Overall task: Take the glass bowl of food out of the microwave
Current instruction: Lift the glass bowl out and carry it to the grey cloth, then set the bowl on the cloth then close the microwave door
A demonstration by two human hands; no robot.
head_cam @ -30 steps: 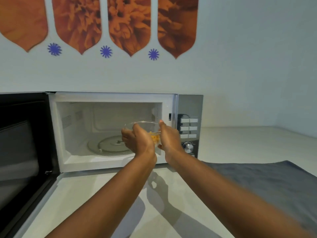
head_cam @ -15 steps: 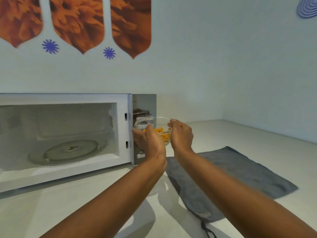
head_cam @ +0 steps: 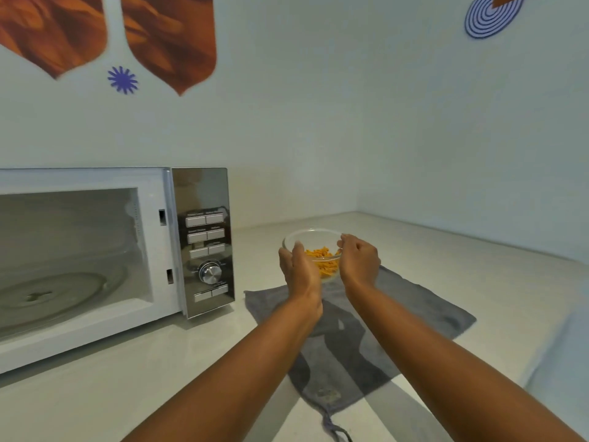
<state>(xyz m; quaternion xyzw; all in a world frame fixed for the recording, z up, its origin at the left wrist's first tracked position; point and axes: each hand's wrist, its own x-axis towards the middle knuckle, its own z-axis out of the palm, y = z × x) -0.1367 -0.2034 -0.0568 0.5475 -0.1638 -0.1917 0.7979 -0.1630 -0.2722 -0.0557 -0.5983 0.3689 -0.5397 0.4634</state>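
A clear glass bowl [head_cam: 314, 242] with orange food in it is held in the air to the right of the microwave [head_cam: 95, 250], above the far end of a grey cloth. My left hand [head_cam: 298, 271] grips its left side and my right hand [head_cam: 360, 261] grips its right rim. The microwave stands open at the left. Its white cavity holds only the glass turntable [head_cam: 47, 295]. The door is out of view.
The grey cloth [head_cam: 398, 317] lies flat on the pale countertop [head_cam: 159, 378] right of the microwave, a cord trailing from its near corner. The microwave's mirrored control panel [head_cam: 205, 244] faces me. Walls meet in a corner behind the counter at the right.
Both hands carried the bowl out of the microwave cavity and to the right, past the control panel, to above the grey cloth. My view turned right with it.
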